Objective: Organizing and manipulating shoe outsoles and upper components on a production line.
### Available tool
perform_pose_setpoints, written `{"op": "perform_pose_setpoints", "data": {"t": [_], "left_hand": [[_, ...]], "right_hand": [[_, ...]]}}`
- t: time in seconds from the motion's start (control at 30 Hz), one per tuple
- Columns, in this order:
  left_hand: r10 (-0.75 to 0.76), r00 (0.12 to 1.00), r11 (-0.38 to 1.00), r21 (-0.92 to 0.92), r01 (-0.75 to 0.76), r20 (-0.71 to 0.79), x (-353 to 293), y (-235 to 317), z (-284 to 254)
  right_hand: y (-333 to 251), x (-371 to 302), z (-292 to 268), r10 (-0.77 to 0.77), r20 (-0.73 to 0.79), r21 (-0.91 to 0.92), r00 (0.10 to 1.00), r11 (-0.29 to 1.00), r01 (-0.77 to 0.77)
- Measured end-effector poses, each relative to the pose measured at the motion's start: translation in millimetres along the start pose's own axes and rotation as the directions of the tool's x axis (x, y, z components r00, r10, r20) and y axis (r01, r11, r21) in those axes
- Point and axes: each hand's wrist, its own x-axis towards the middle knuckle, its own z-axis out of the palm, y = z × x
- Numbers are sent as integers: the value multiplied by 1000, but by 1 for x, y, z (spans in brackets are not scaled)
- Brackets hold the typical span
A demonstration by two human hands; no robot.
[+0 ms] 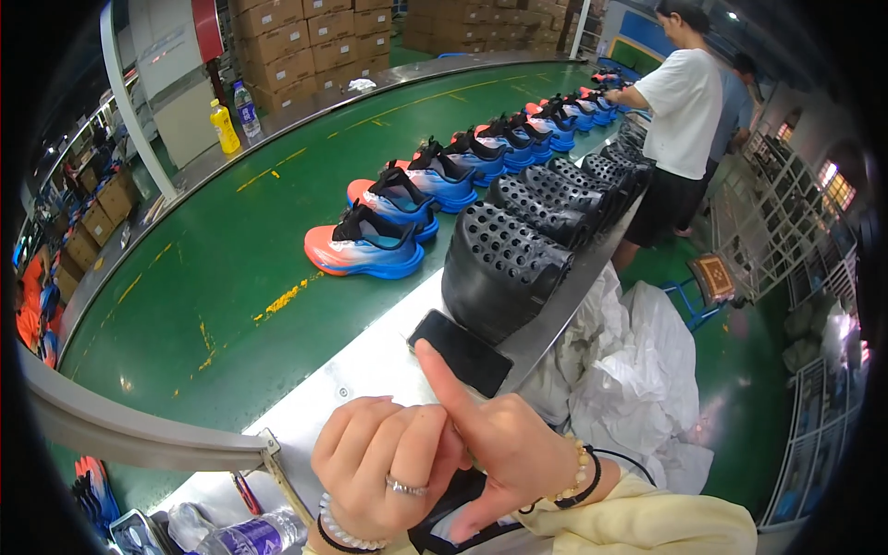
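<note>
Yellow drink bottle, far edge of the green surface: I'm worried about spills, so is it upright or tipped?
Upright: the yellow drink bottle stands with its cap uppermost, beside another standing bottle.

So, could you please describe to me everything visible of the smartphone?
The smartphone is a rectangular slab with a glossy, glass-like black face and a thin paler edge; its screen looks unlit. It lies flat, slantwise to the view, on the silvery metal ledge, close to the nearest black perforated form. The right hand has its index fingertip overlapping the left corner; contact is unclear.
</note>
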Motion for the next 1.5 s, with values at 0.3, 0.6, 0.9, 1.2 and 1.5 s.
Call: {"op": "perform_pose_setpoints", "data": {"t": [0.3, 0.6, 0.9, 1.2, 1.5], "left_hand": [[42, 997, 997, -61, -46, -60, 9, -13, 17], [5, 1000, 932, -363, 4, 25, 14, -16, 28], [-410, 747, 29, -812, 583, 522, 11, -12, 38], [-403, 725, -97, -814, 573, 558, 15, -6, 43], [-391, 757, -82, -839, 539, 524, 19, -4, 50]], "right_hand": [[-4, 7, 2, 147, -72, 117, 987, 983, -138], [0, 9, -10, 223, 130, 683, 966, 686, -250], [18, 6, -16, 134, 60, 738, 989, 661, -134], [42, -1, -24, 101, 142, 634, 985, 755, -169], [46, -3, -37, -8, 55, 466, 998, 885, -18]]}}
